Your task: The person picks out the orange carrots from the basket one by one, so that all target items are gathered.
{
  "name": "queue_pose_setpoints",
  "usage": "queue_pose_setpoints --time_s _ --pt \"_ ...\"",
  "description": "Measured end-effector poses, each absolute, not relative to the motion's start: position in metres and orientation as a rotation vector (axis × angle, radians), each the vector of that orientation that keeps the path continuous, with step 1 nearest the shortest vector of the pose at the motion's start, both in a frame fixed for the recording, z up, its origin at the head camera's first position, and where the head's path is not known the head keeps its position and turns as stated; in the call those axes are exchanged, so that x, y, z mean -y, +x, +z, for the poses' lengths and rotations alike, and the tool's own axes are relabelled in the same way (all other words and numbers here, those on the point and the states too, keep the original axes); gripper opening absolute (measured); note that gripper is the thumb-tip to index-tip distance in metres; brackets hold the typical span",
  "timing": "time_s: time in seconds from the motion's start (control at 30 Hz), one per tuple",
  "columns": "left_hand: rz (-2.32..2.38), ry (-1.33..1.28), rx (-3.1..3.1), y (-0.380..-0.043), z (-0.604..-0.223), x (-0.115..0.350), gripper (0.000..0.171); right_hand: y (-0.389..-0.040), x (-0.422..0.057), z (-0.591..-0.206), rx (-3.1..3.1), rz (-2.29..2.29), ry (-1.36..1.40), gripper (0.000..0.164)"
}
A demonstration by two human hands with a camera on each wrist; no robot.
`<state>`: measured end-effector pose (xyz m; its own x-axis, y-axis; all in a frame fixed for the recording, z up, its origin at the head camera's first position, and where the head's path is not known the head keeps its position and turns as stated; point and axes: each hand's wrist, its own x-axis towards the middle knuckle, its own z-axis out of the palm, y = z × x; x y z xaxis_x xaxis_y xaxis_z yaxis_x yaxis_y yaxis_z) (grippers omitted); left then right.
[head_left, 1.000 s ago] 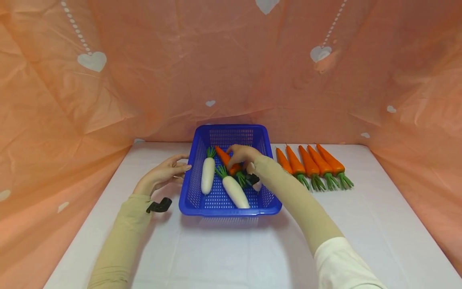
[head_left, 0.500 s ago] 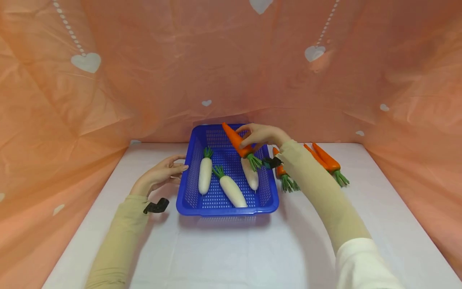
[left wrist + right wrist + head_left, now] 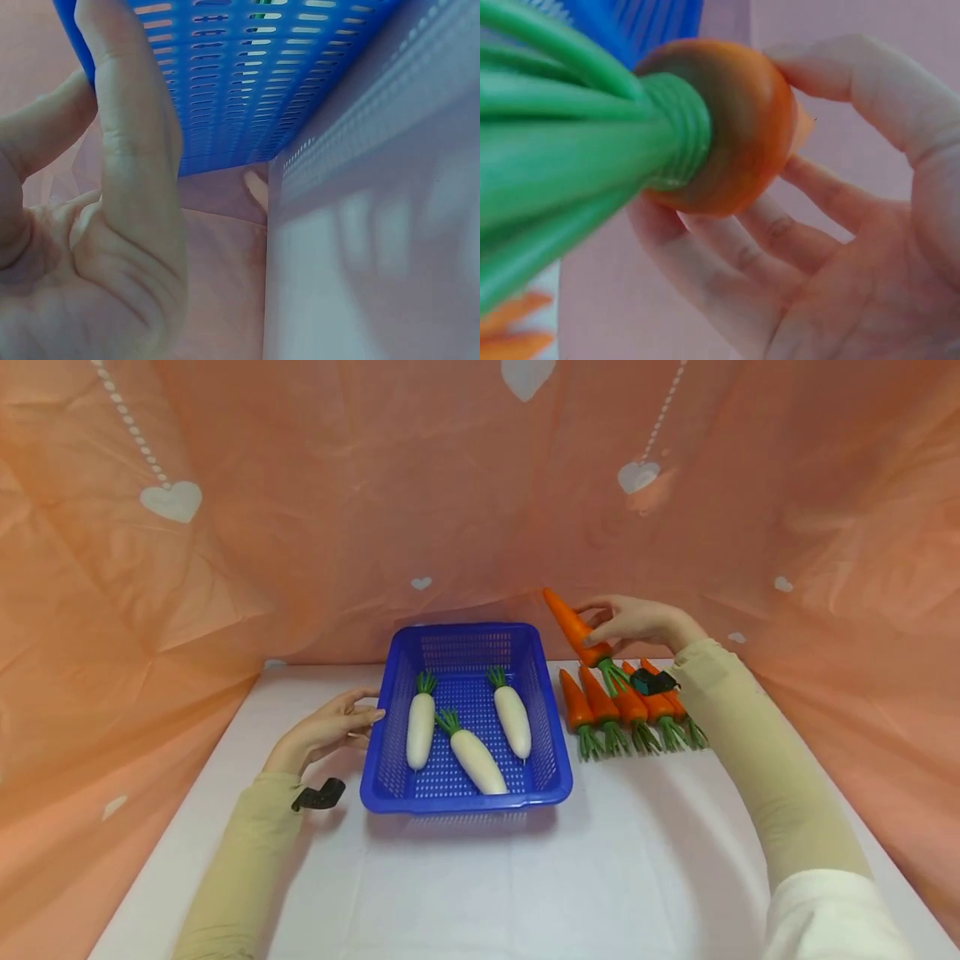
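My right hand (image 3: pixel 633 618) grips a carrot (image 3: pixel 572 622) in the air, to the right of the basket and above the other carrots. In the right wrist view thumb and fingers wrap the carrot's (image 3: pixel 742 127) thick orange end, its green stems pointing toward the camera. At the left my left hand (image 3: pixel 330 727) touches the left rim of a blue plastic basket (image 3: pixel 372 768), its fingers fairly straight. Inside that basket lie three white radishes with green tops: one left (image 3: pixel 420 731), one in the middle (image 3: pixel 478 762), one right (image 3: pixel 513 720).
Several carrots (image 3: pixel 576 702) lie side by side in a row on the white table (image 3: pixel 600 860), just right of the basket, tips toward the back. A peach cloth (image 3: pixel 450 485) with white hearts hangs behind and at both sides.
The right hand has lifted the carrot out of the basket and carried it right, over the row of carrots. The left hand has stayed at the basket's rim.
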<state>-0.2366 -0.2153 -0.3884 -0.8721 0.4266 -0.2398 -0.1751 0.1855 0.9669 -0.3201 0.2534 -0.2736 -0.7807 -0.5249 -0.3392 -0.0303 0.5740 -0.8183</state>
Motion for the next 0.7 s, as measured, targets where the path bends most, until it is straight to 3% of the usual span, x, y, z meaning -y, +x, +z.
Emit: queue_pose_setpoints --time_s 0.4,0.7 --pt "1.717 0.203 -2.006 -0.238 -0.388 0.217 0.061 -0.309 -0.358 -0.304 -2.361 -1.082 -0.229 0.075" --pt "1.698 0.195 -2.025 -0.238 -0.388 0.217 0.062 -0.295 -0.409 -0.341 -2.455 -1.05 -0.134 0.073"
